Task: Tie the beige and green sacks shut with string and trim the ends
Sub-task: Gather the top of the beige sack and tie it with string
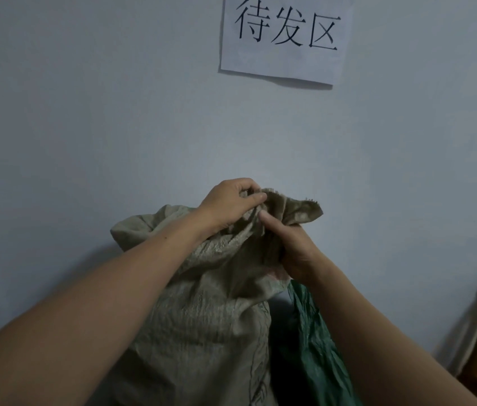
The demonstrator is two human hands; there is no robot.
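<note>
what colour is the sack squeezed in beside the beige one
Dark green, seen in the head view, to the right of the beige sack.

The beige sack (202, 332) is standing upright before the pale wall (85, 112), with the green sack (310, 347) pressing against its right side. Whatever is bearing them is lying below the view, unseen.

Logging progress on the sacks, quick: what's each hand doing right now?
Left hand: closed, pinching the gathered mouth of the beige sack.
Right hand: closed, gripping the same sack's bunched neck.
</note>
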